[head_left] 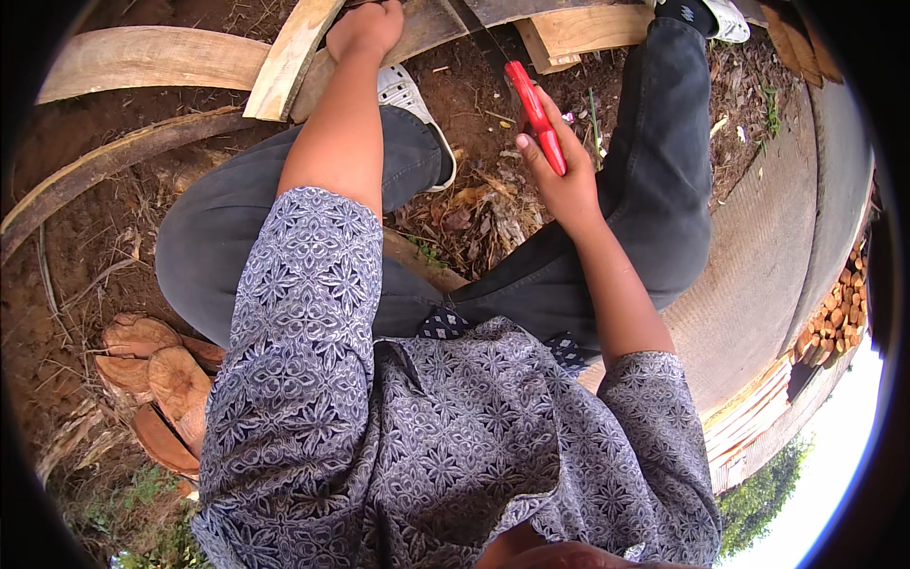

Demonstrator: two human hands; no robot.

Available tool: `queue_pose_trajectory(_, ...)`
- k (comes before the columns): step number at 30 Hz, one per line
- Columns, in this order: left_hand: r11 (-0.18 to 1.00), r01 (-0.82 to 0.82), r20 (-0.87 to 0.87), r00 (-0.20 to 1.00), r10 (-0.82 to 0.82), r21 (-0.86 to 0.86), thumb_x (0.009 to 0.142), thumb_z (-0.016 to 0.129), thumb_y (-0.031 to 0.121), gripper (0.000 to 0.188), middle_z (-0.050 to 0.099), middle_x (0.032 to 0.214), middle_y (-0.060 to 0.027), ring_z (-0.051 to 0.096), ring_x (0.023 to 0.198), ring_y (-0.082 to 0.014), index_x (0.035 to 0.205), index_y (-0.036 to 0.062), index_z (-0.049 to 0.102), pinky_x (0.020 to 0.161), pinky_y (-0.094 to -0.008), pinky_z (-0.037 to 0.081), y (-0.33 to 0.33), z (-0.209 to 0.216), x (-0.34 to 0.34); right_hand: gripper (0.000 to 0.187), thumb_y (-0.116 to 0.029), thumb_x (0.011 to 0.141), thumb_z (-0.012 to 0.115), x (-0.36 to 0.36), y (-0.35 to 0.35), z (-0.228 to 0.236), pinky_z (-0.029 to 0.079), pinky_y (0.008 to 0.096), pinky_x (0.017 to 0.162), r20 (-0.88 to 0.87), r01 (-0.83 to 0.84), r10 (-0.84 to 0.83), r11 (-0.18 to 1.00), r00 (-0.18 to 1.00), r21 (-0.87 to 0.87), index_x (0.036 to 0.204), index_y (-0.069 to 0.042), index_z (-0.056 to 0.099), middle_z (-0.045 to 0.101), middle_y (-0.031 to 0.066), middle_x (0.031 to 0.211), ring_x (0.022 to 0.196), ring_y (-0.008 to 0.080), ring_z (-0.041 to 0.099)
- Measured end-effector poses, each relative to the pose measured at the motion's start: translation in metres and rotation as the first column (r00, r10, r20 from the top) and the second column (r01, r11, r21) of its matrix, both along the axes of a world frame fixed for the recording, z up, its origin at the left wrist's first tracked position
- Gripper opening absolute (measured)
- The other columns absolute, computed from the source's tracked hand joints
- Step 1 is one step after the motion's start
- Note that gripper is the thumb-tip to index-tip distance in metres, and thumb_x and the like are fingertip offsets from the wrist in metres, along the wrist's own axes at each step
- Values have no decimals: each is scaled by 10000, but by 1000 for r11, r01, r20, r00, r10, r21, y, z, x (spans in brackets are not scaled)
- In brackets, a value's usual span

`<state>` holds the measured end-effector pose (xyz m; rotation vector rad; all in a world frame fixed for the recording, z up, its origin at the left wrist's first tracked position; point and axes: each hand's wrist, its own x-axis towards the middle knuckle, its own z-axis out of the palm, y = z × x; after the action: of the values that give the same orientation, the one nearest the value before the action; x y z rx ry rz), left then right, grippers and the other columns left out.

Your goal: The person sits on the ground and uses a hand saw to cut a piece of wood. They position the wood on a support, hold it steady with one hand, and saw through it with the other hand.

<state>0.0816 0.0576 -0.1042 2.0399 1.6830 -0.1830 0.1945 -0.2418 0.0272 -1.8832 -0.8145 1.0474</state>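
Bare brown ground (71, 213) spread over the left of the frame, littered with bark and chips. Broad grey timber (768, 237) filled the right side. The person sat in a patterned shirt (455, 417), lower centre, and dark trousers (664, 123), knees spread.

Upper left: a long curved board (152, 62), with a pale plank (294, 57) slanting beside it. Upper right of centre: a pale wood block (583, 33). Lower left: a heap of cut wood pieces (175, 379). Far right: small stacked sticks (839, 303).

Left hand (365, 30), top centre: grip curled at the wood beside the slanting plank; fingertips hidden, could not tell whether it had hold. Right hand (564, 171), upper centre: grip closed round the handle of a red-handled bladed tool (534, 114), dark blade pointing up-left to the top edge.

Smallest: white clog (408, 90), then dark sock (689, 14) with a pale mark, too small to read.
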Motion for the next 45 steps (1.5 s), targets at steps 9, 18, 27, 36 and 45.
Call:
queue_pose_trajectory(9,998,-7,41,999,4,69,989,379,495,613,737,1104,-243,702,1086,-404,1070,30,771,972,-515,529,2,-4,-1,632,-106,988,694,-2,-22,24,424,321,1098,-19,2,-2,1000,1000,-1,1565,-93,438,601,149,1457,1323,186,569)
queue_pose_trajectory(18,999,-4,3,1000,5,-35,1002,441,459,540,721,1166,-245,703,1084,-396,1148,28,732,947,-517,544,1,4,0,622,-146,978,719,14,23,-5,453,310,1050,103,-32,21,994,994,109,1548,-118,473,633,156,1407,1232,169,606)
queue_pose_trajectory(27,998,48,-13,999,-49,-32,1017,304,545,629,722,1244,-172,675,1176,-359,1237,154,744,967,-492,523,5,-15,-6,602,-109,998,685,-30,-45,20,468,296,1018,29,126,-128,991,991,52,1555,-81,460,668,111,1331,1189,158,621)
queue_pose_trajectory(36,964,89,-40,994,-102,-252,950,302,781,882,607,1440,-192,564,1360,-343,1376,96,658,1108,-473,441,1,27,-4,573,-144,1006,680,-49,-50,139,496,248,886,-81,326,-317,933,945,149,1535,-49,483,669,19,1183,990,76,605)
queue_pose_trajectory(45,957,179,-10,982,-186,-230,951,364,770,881,580,1478,-180,556,1370,-332,1416,67,619,1082,-481,456,-6,30,4,597,-182,1003,685,-64,-103,239,465,227,700,-144,415,-390,865,910,282,1544,-47,470,654,-5,1046,813,46,545)
